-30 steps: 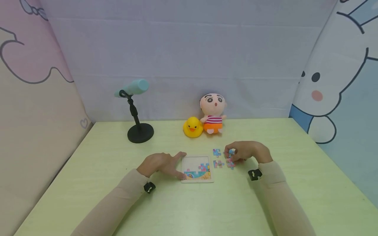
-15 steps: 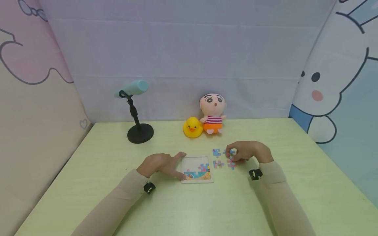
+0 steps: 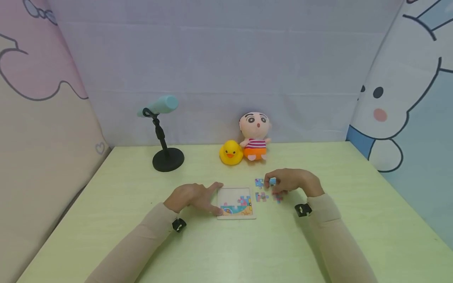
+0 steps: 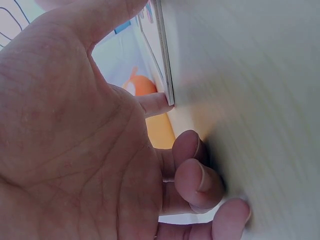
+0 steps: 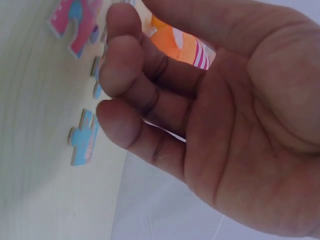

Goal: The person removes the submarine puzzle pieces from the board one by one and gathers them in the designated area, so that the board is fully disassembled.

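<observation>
On the surface (image 3: 226, 247), the left hand (image 3: 196, 196) has its grip spread apart, touching the left side of the puzzle tray (image 3: 233, 193), while the right hand (image 3: 291, 179) bends over loose pieces (image 3: 262, 197) just right of it, whether clamped on the blue piece (image 3: 273, 181) I cannot tell

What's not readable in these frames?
- Head: full shape of the blue piece, hidden by the right hand; grip unclear.
- Head: fine print inside the tray, too small.
- Left wrist: rest of the tray, cut off by top edge.
- Right wrist: thumb tip, same.
</observation>
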Available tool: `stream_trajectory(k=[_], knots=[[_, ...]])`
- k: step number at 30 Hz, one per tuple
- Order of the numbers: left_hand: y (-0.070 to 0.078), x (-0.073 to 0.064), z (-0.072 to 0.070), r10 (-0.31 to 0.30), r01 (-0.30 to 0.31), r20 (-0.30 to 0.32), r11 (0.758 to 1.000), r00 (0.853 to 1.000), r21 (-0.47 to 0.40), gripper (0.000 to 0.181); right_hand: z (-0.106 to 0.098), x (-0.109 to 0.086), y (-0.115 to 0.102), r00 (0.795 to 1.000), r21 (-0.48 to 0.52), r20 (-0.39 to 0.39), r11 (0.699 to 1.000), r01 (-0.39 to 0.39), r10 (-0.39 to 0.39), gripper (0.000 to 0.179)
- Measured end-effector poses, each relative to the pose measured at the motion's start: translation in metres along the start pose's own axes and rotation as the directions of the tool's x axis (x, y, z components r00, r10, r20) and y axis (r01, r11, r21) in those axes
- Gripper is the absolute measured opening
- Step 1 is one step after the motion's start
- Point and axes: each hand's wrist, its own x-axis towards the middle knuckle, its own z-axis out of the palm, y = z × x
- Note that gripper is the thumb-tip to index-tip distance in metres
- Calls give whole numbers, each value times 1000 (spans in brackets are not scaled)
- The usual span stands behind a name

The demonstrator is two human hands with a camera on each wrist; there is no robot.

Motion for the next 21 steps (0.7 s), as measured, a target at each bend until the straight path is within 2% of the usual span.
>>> stream_trajectory(k=[4,9,17,21], knots=[[0,0,-1,0,0,2,1000,1000,6,97,2,1,-8,999,-19,-7,999,44,-44,16],[0,0,-1,4,-4,5,1000,1000,4,98,7,6,-16,996,-57,-32,995,85,-86,11],[0,-1,-1,3,-3,-2,1000,1000,10,97,18,17,-32,998,-39,-18,998,51,-52,18],[0,-1,-1,-1,1,1,1000,1000,13,97,23,22,-38,998,-88,-15,994,58,-60,20]])
